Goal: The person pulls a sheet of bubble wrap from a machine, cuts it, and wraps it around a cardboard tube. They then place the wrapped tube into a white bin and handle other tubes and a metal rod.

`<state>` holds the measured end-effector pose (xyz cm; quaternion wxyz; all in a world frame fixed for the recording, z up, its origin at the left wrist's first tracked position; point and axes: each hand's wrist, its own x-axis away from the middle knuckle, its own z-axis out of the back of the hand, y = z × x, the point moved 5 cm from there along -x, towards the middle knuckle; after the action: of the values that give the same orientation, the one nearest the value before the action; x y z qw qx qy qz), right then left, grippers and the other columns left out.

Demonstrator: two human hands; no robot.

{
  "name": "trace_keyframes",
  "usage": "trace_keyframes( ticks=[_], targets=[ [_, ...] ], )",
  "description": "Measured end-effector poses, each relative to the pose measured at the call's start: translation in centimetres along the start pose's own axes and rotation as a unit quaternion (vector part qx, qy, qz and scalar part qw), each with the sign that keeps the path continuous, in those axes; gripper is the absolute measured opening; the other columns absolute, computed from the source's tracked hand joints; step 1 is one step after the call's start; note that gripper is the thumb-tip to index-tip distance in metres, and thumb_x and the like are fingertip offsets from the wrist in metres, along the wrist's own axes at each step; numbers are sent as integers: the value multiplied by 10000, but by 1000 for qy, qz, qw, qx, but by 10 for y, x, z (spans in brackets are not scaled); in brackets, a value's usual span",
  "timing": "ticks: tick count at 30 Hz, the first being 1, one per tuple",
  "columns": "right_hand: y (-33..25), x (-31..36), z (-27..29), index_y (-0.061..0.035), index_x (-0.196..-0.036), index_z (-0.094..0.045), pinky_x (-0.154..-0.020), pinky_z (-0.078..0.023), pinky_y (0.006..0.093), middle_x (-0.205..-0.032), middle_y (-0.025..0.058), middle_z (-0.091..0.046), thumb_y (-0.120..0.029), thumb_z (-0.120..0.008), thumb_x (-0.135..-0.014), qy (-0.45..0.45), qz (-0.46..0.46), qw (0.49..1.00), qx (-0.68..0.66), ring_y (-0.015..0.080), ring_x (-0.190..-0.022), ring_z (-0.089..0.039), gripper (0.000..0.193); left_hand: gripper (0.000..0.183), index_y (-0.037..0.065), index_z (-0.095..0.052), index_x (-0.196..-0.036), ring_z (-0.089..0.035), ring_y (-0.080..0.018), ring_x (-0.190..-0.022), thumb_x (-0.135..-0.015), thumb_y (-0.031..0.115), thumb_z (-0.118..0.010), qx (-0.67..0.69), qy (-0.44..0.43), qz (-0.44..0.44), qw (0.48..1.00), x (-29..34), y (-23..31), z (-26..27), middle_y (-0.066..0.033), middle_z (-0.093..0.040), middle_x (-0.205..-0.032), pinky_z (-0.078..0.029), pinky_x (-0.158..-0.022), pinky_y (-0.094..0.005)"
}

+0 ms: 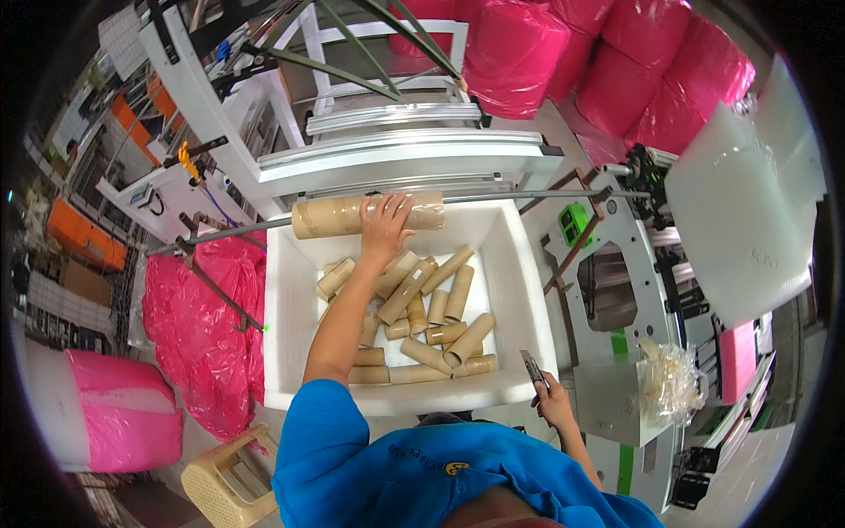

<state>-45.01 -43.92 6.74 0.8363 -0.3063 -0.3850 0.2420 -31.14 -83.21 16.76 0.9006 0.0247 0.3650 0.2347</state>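
Note:
A brown cardboard tube [326, 218] is threaded on a long metal rod [502, 197], above the far side of a white foam bin [540, 308]. My left hand [385, 227] reaches across the bin and lies over this tube, fingers curved onto its surface. Clear film or tape glints on the tube's right part. Low at the right, beside the bin's near right corner, my right hand [554, 401] grips a utility knife [532, 367] with its tip pointing away from me. Several loose cardboard tube pieces [407, 291] of different lengths lie jumbled inside the bin.
A white machine frame [405, 151] stands beyond the rod. Pink film [207, 326] lies left of the bin, above a beige stool [227, 475]. Pink-wrapped rolls [515, 57] stack at the back; a big clear-white roll [744, 216] and a machine panel [616, 282] stand right.

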Motion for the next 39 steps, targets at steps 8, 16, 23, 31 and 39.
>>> trace_keyframes(
  ticks=[8, 16, 23, 31, 39],
  targets=[
    [26, 23, 12, -89, -1055, -470, -392, -391, 278, -495, 82, -531, -177, -426, -815, 52, -8, 998, -25, 141, -377, -490, 259, 288, 84, -525, -905, -487, -284, -846, -652, 216, -565, -86, 75, -157, 981, 41, -39, -74, -119, -527, -914, -386, -712, -413],
    [93, 68, 20, -90, -1052, -467, -414, -408, 290, -537, 72, -548, -212, -423, -816, 111, -58, 992, -15, 147, -406, -505, 270, 247, 48, -531, -842, -524, -313, -682, -798, 244, -387, -93, -317, 28, 944, 92, -44, -113, -166, -545, -701, -401, -584, -434],
    [204, 141, 65, -64, -967, -466, -427, -410, 294, -552, 91, -535, -268, -421, -813, 142, -215, 951, -170, 164, -466, -519, 260, 374, 21, -453, -1068, -500, -313, -860, -819, 279, -349, 94, -445, 194, 869, 374, 73, -143, -233, -515, -908, -383, -726, -402],
    [346, 186, 199, -161, -1015, -386, -397, -418, 287, -668, 58, -492, -345, -380, -833, 467, -61, 556, -685, 153, -458, -463, 259, 355, 15, -428, -1082, -490, -270, -856, -783, 206, -439, 116, -524, 350, 768, 515, 174, -135, -189, -500, -962, -389, -733, -346],
    [435, 139, 271, -69, -775, -390, -352, -325, 264, -573, 55, -432, -229, -367, -730, 386, -52, 620, -681, 128, -385, -374, 168, 367, 33, -404, -1094, -478, -193, -786, -753, 105, -517, 293, -132, 580, 749, 447, 172, -72, -121, -491, -953, -408, -677, -260]
  ],
)
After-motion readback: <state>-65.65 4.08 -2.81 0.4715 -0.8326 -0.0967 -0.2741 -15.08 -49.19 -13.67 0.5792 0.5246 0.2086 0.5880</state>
